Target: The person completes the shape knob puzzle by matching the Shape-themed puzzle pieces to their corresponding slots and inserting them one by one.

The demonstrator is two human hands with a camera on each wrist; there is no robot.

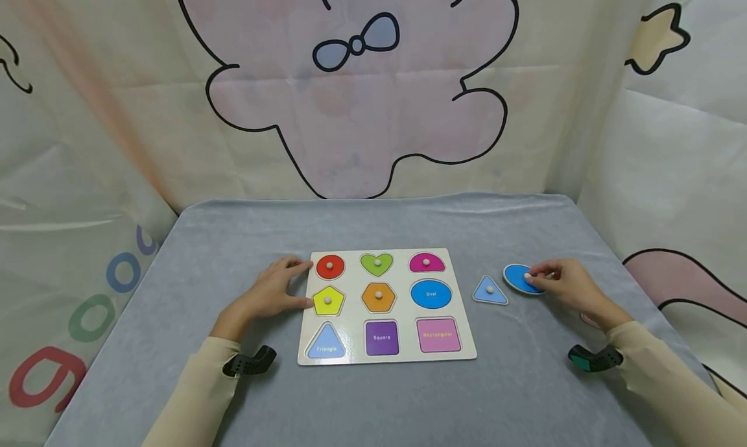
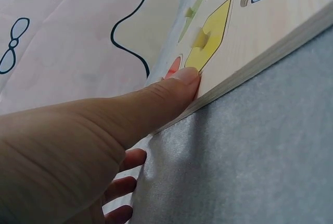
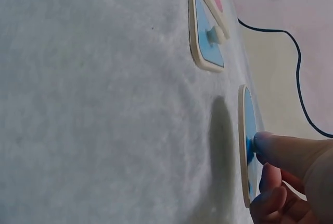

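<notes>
My right hand (image 1: 574, 290) pinches the small knob of a blue oval puzzle piece (image 1: 516, 276). In the right wrist view that piece (image 3: 250, 109) is tilted on edge, with a gap and shadow between it and the cloth. A blue triangle piece (image 1: 483, 296) lies just left of it. The thumb and fingertips of my left hand (image 1: 268, 292) touch the left edge of a white wooden puzzle board (image 1: 353, 304). Knobbed circle, heart, half-circle, pentagon and hexagon pieces sit in the board. Its oval, triangle, square and rectangle recesses show printed labels.
Grey cloth (image 1: 379, 408) covers the table. A pinkish edge (image 1: 588, 320) shows partly under my right wrist. Printed curtains (image 1: 356, 109) hang behind the table and at both sides. Each wrist wears a dark band (image 1: 251, 362).
</notes>
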